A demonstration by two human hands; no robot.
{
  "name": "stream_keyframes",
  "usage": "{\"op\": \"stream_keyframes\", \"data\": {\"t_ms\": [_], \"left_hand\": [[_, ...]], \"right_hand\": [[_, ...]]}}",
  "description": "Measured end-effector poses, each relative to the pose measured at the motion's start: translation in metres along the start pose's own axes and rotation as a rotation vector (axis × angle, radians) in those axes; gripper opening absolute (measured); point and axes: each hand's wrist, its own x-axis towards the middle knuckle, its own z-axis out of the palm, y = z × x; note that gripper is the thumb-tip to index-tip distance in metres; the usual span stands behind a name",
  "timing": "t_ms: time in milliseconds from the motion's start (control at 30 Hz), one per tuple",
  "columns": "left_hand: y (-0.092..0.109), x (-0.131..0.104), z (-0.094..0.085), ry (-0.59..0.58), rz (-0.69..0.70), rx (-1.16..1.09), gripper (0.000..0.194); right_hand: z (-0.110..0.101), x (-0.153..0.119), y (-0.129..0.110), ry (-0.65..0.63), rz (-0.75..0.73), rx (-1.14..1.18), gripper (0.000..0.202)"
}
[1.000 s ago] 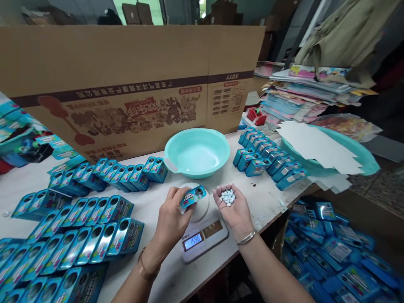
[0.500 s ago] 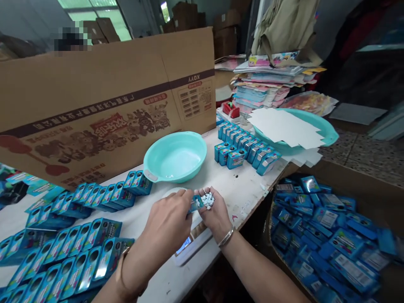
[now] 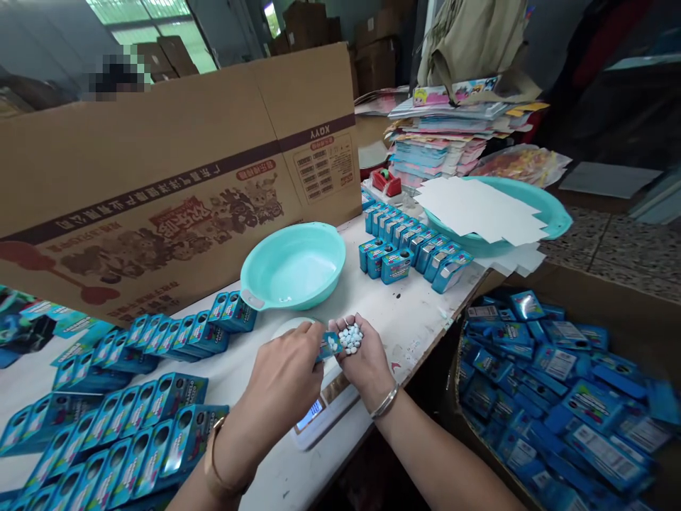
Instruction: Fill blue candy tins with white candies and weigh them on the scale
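Observation:
Cupped palm up, my right hand (image 3: pixel 368 360) holds a small heap of pale white candies (image 3: pixel 351 338). My left hand (image 3: pixel 287 365) grips a small blue box (image 3: pixel 330 343), tilted with its end against the right fingers at the heap's edge. White shapes like the candies show at that end; I cannot tell if they lie inside it. Most of the box is hidden behind the left fingers. Below both hands is a white scale (image 3: pixel 313 434) with a lit display, its top partly covered by the hands.
Rows of blue boxes (image 3: pixel 184 397) stand on the left; more boxes (image 3: pixel 396 266) stand behind on the right. A turquoise basin (image 3: pixel 250 287) sits before a large carton (image 3: pixel 213 106). At right, a carton (image 3: pixel 638 284) holds many blue boxes. White sheets (image 3: pixel 479 206) lie over another basin.
The view has shifted slightly. Both hands keep nearly the same place, and the end of the small blue box at the right palm shows more plainly.

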Motion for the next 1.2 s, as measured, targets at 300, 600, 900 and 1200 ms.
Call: {"op": "stream_keyframes", "data": {"t_ms": [300,600,900,1200], "left_hand": [[-0.054,0.001,0.070,0.453,-0.269,-0.674,0.034],[-0.077,-0.008,0.128,0.563,-0.275,-0.980,0.075],[-0.084,-0.054,0.111,0.822,-0.414,-0.996,0.085],[-0.083,-0.063,0.113,0.918,-0.412,-1.011,0.067]], "right_hand": [[-0.010,-0.006,-0.027,0.122,-0.003,-0.003,0.029],[-0.005,-0.008,-0.035,0.200,-0.065,-0.112,0.031],[-0.001,-0.007,-0.033,0.235,-0.115,-0.157,0.029],[0.006,-0.010,-0.023,0.232,-0.110,-0.205,0.027]]}}
